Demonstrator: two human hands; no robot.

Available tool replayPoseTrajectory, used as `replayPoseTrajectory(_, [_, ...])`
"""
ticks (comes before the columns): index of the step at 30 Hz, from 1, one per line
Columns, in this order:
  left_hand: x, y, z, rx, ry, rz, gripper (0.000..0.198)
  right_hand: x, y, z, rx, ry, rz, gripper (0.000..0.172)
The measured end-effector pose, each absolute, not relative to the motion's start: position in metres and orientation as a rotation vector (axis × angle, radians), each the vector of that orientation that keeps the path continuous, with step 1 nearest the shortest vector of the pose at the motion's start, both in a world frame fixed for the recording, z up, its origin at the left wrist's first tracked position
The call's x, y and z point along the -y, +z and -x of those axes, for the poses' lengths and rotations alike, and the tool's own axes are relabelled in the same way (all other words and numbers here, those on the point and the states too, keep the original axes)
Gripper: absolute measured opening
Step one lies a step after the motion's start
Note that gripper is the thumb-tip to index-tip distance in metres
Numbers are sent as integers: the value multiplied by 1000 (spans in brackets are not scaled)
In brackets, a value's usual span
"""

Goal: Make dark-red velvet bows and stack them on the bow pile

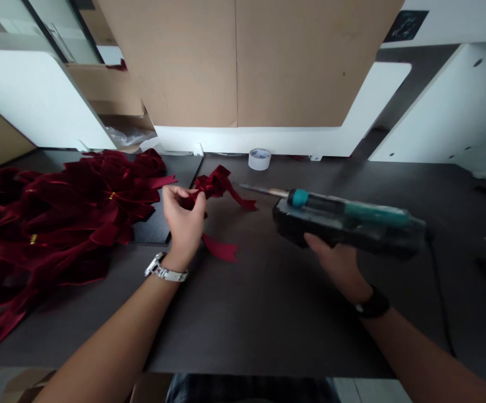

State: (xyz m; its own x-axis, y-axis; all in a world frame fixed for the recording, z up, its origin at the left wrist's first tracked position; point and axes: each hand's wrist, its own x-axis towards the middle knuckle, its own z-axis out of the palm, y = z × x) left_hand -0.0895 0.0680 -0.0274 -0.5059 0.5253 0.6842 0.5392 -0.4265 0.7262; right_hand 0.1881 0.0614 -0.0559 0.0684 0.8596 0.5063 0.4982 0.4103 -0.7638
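My left hand (184, 218) pinches one loop of a dark red velvet bow (215, 182) between thumb and fingers. The bow's ribbon tails hang over the tabletop to the right of the hand. Slightly blurred, my right hand (337, 263) grips a black box-shaped holder (305, 224) from below. Along the top of that holder lies a soldering iron (364, 212) with a teal and black handle, its thin metal tip pointing left toward the bow. A gap separates the tip from the ribbon. Most of my right fingers are hidden beneath the holder.
Many red velvet bows (70, 207), some tied with gold wire, are heaped on the left, partly over a black mat (153, 226). A tape roll (260, 159) stands at the back before a cardboard panel (243, 67). A black cable (440, 296) runs down the right side.
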Motion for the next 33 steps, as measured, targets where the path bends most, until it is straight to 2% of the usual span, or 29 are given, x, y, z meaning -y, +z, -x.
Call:
replayPoseTrajectory(3, [-56,-22,81,1359,-1809,1734,26,-76,-47,-183,1192,435,1143,44])
replayPoseTrajectory(8, [-28,-25,32,824,-992,2595,9,-97,-32,-186,716,571,951,48])
replayPoseTrajectory(12, [-16,-31,9,671,-509,2909,14,-107,-30,-197,617,592,946,47])
replayPoseTrajectory(15, [-10,-30,4,775,-430,3019,6,-111,-34,-202,593,598,983,46])
replayPoseTrajectory(20, [-9,-23,0,1122,-572,3150,19,-112,-37,-201,573,662,1006,48])
replayPoseTrajectory(24, [-24,-16,-3,1371,-601,3238,9,-112,-37,-200,573,677,1022,45])
replayPoseTrajectory(33, [-40,1,-1,1374,11,3181,18,-115,-36,-206,525,717,1004,44])
